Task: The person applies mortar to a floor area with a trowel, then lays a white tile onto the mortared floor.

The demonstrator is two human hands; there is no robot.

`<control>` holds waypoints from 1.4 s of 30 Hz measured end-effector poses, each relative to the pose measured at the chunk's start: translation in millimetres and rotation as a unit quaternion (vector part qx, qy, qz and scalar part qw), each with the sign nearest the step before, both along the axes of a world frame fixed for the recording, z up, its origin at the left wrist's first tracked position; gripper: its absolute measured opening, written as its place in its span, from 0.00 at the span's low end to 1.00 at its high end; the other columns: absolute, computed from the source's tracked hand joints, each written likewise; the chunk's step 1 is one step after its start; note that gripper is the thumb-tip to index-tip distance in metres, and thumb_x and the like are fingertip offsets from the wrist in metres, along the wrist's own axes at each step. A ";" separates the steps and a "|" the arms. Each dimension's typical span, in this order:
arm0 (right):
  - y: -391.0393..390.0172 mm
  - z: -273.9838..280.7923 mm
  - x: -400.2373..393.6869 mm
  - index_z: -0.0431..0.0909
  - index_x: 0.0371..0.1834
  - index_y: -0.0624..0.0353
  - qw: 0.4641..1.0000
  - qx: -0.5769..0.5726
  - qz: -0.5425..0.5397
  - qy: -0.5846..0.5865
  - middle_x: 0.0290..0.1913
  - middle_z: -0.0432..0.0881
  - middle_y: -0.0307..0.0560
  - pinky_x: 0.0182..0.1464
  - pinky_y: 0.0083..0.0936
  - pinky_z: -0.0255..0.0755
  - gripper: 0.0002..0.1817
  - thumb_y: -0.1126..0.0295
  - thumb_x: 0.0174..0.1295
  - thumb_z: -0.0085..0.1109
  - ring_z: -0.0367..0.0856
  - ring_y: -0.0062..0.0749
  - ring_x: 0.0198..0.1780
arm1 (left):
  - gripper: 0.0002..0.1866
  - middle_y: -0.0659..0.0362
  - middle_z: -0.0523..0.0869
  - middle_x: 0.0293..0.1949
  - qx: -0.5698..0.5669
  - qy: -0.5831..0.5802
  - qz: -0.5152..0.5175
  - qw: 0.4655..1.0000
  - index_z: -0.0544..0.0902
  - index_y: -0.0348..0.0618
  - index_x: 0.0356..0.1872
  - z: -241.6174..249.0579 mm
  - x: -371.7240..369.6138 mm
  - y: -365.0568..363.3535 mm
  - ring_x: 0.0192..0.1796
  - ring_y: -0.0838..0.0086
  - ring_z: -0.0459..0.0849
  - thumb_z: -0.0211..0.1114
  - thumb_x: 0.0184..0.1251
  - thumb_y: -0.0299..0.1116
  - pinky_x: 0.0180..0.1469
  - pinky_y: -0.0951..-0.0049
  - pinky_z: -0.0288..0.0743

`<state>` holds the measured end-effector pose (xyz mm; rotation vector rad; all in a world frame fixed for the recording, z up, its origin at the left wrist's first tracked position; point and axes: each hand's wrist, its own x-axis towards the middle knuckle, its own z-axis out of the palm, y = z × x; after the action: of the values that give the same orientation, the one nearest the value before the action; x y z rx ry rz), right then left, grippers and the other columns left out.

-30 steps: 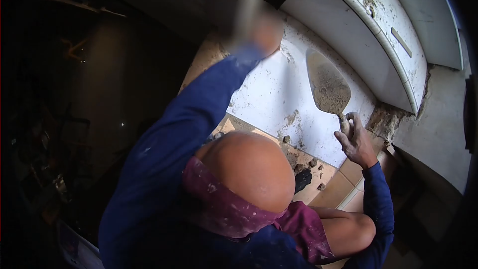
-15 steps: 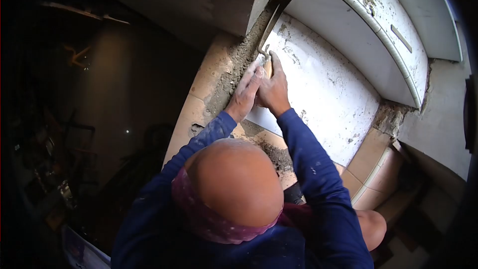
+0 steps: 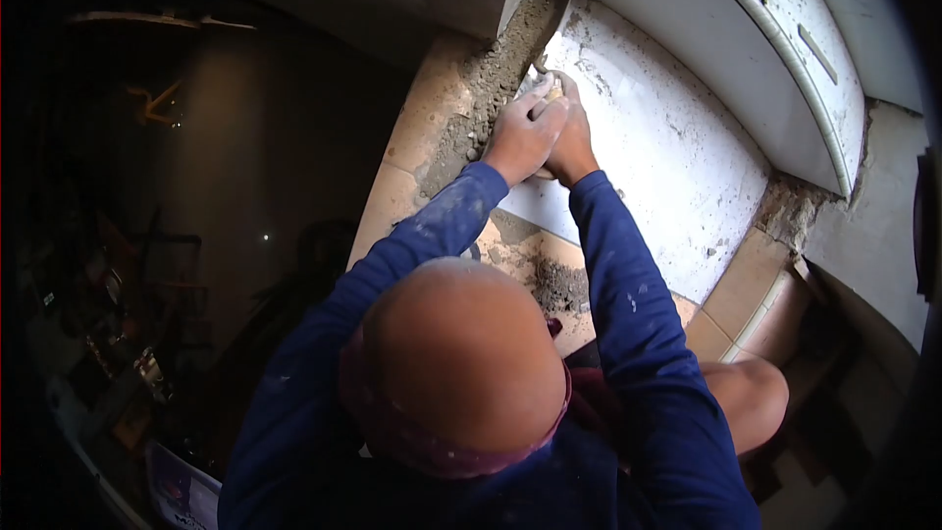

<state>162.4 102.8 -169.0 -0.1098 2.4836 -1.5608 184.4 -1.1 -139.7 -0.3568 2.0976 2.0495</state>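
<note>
Near the top centre I see my left hand (image 3: 518,137) and right hand (image 3: 567,137) clenched together on a trowel handle (image 3: 551,93), pressing into the mortar joint (image 3: 491,88) beside the white tile (image 3: 648,157) (laid already); the joint looks rough, unfinished, I judge.

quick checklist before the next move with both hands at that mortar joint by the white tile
1. Both hands at the joint: ok. The left hand and right hand are pressed together at the tile's upper left edge.
2. Tool in grip: cannot tell. Only a pale bit shows between the hands; the blade is hidden.
3. Mortar joint filled: not ok. It looks rough and crumbly along the edge.
4. White tile surface clean: not ok. Specks of mortar lie on it.
5. Floor tiles by the knees: not ok. Loose mortar debris lies there.
</note>
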 end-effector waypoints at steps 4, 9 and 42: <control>27.2 7.3 -11.5 0.72 0.66 0.66 0.975 -0.172 0.021 -0.139 0.55 0.83 0.60 0.61 0.33 0.75 0.27 0.57 0.71 0.59 0.81 0.42 0.58 | 0.42 0.32 0.78 0.66 -0.036 0.011 0.002 0.999 0.68 0.22 0.72 26.6 -0.2 20.7 0.71 0.52 0.77 0.66 0.70 0.49 0.72 0.63 0.69; 10.3 38.9 21.1 0.67 0.73 0.67 0.999 -0.013 0.009 -0.038 0.59 0.82 0.66 0.62 0.38 0.75 0.32 0.59 0.70 0.58 0.83 0.53 0.59 | 0.38 0.37 0.73 0.71 0.045 0.066 0.017 0.997 0.65 0.26 0.75 12.8 32.5 12.7 0.75 0.54 0.71 0.61 0.75 0.48 0.78 0.63 0.60; -6.1 28.9 -21.9 0.63 0.72 0.69 0.992 0.114 -0.017 -0.053 0.57 0.82 0.74 0.61 0.42 0.77 0.40 0.57 0.62 0.67 0.84 0.63 0.59 | 0.33 0.41 0.77 0.69 0.189 0.045 0.019 0.981 0.69 0.28 0.73 -11.6 -7.3 -7.7 0.73 0.58 0.74 0.57 0.78 0.45 0.75 0.67 0.64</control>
<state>140.5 96.7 -140.1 0.0481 2.5687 -1.2485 177.1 -8.8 -151.3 -0.2484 1.6988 2.4624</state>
